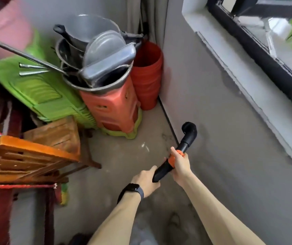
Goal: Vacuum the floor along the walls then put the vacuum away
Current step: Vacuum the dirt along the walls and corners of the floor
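we hold the vacuum hose (183,146) in both hands: our right hand (180,165) wraps round its orange collar (172,160) and our left hand (146,181) grips the black tube just behind. the hose's elbow end (189,130) points at the seam where the grey wall (212,103) meets the floor (124,156), near the corner with the red bucket (148,76) and the stacked plastic stools (113,110). we cannot tell if it touches the floor. we judge the vacuuming under way, the corner not yet reached, the putting away all left; the vacuum's body is out of view.
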